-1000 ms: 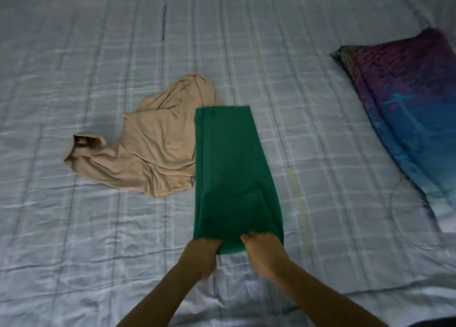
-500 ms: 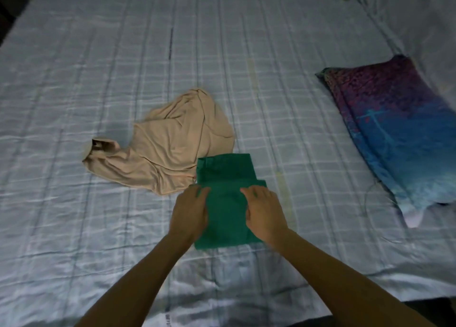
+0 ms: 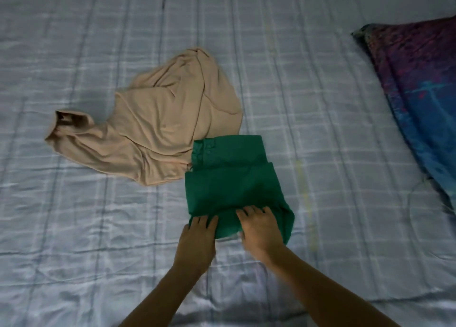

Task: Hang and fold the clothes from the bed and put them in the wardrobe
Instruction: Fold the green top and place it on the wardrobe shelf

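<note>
In the head view, a folded green garment [image 3: 234, 186] is seen lying on the checked bed [image 3: 320, 104], its far left corner touching a crumpled beige garment [image 3: 160, 129]. Its near edge is pressed by the left hand [image 3: 197, 237] and the right hand [image 3: 259, 230], both hands with fingers laid flat. A purple-blue pillow [image 3: 419, 92] is seen at the right.

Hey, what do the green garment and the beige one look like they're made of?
Green garment: seemingly a matte woven cloth, maybe cotton; it keeps flat, crisp folds. Beige garment: seemingly a thin soft knit, perhaps jersey, faintly smooth; it lies in loose flowing wrinkles. Exact fibres cannot be told.
</note>
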A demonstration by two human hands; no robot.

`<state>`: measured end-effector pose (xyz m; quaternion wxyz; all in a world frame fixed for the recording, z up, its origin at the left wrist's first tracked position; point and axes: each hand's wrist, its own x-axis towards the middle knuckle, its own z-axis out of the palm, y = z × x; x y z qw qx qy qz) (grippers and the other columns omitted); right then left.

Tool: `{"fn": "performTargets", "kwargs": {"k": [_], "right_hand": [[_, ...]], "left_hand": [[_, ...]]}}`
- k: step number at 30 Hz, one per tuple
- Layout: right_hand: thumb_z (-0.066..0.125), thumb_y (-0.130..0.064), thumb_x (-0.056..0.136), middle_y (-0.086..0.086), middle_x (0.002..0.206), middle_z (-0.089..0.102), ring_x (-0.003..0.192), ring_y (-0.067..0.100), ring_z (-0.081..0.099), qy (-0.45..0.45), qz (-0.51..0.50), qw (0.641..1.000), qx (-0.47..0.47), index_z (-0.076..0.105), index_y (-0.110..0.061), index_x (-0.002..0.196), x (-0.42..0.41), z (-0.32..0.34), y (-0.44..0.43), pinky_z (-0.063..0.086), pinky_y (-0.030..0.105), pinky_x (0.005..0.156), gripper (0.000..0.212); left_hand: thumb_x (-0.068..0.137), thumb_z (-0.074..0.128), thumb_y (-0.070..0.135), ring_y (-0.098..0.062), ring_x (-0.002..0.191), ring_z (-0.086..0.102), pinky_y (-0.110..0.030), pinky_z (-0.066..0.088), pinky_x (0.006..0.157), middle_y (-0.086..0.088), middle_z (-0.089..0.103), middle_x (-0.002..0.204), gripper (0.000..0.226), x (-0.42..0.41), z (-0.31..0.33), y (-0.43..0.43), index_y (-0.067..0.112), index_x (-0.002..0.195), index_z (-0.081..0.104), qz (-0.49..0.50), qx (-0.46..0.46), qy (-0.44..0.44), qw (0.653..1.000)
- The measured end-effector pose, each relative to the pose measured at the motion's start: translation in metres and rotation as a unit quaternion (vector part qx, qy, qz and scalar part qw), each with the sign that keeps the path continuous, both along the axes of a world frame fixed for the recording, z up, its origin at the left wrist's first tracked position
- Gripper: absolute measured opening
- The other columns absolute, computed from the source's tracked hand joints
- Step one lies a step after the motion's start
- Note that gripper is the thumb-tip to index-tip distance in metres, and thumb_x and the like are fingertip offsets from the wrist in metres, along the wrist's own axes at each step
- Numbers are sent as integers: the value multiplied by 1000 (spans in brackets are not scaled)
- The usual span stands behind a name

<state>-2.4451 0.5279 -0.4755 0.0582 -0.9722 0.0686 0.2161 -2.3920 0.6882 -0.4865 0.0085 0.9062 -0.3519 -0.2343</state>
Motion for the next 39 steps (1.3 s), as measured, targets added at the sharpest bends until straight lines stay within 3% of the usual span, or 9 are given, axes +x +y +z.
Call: {"fn": "performTargets", "kwargs": {"k": [6,9,12,17,21,25,29,34,39], "right_hand": [[57,-26,75,3,73,59,70,24,59,157,-38,979,126,56,-15,76,52,96,-36,47,28,63,11],[57,-26,77,3,89,65,82,25,60,-70,-56,995,50,62,-20,93,77,115,-53,45,33,78,17],[67,-16,67,8,102,66,93,30,61,-245,-43,968,15,64,-15,111,92,108,-65,46,40,81,43],[57,-33,87,13,154,22,143,32,14,-44,31,997,48,22,-19,148,86,48,-67,14,50,114,71],[64,-49,78,12,159,-3,145,31,-7,0,48,999,17,2,-22,151,90,0,-73,-4,56,113,100],[77,-51,63,18,153,24,141,38,21,-53,69,996,-5,25,-19,148,87,-26,-77,12,62,109,104],[86,-22,50,20,129,57,119,39,55,-114,58,992,-18,59,-12,126,91,-29,-76,43,61,94,81],[84,-9,52,18,107,69,96,34,68,-182,48,981,-48,68,-7,111,98,9,-64,54,50,83,62],[87,-13,47,16,106,70,94,31,69,-241,74,967,-39,69,-9,110,108,98,-26,56,49,80,66]], "left_hand": [[86,53,33,-28,101,56,-33,40,82,-6,60,107,19,61,83,-25,21,100,56,83,66,318,942],[86,54,32,-29,98,57,-38,40,92,-6,64,103,26,91,102,-35,20,109,58,144,-55,112,982],[77,63,14,-37,97,56,-45,46,87,-19,60,110,45,105,94,-41,7,121,55,183,-174,-129,959],[70,72,29,-40,116,53,-51,47,91,-23,52,129,71,92,37,-46,8,133,46,52,-116,-69,989],[52,79,53,-40,127,45,-60,39,97,-22,47,138,105,91,-9,-52,15,139,37,9,-42,-80,996],[58,78,50,-41,126,45,-64,33,99,-25,48,136,94,96,-26,-60,11,137,44,-28,-57,-135,989],[58,74,9,-43,111,58,-57,41,98,-28,60,118,63,95,-24,-68,3,119,60,-25,-63,-168,984],[60,57,1,-38,89,66,-51,52,86,-22,67,98,50,103,22,-63,2,110,59,-16,-111,-188,976],[44,88,20,-34,88,67,-48,54,84,-18,68,99,82,105,105,-18,7,115,50,11,-116,-193,974]]}}
